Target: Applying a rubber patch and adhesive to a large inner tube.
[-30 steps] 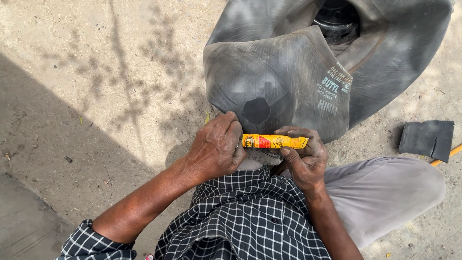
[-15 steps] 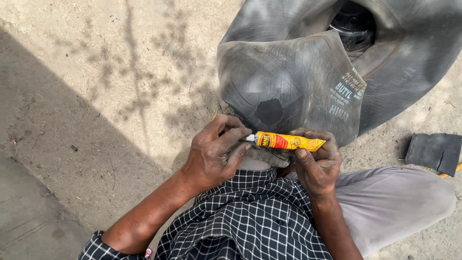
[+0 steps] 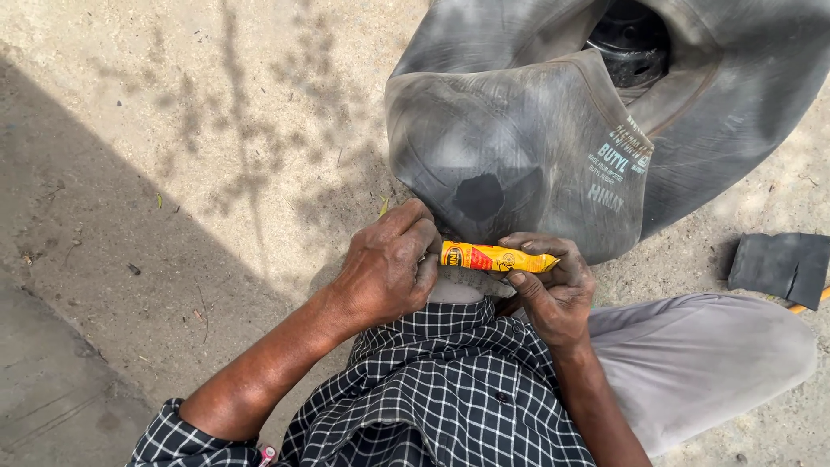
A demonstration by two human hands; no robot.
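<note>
Left hand [image 3: 385, 268] now closed over nozzle end of small yellow-orange squeeze tube [image 3: 494, 257], probably turning cap; earlier only fingertips touched. Right hand [image 3: 553, 290] grips tail end. Tube in front of black rubber inner tube [image 3: 527, 138].

Left hand [image 3: 385, 268]: fingers closed over the cap end of the tube
Right hand [image 3: 553, 290]: grips yellow glue tube [image 3: 497, 258], held level
Inner tube [image 3: 536, 138]: black, folded, just beyond both hands
Rubber piece [image 3: 778, 266]: on the ground, right

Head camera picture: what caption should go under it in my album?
Two hands, left hand and right hand, hold a yellow tube beside a black rubber inner tube.
</note>
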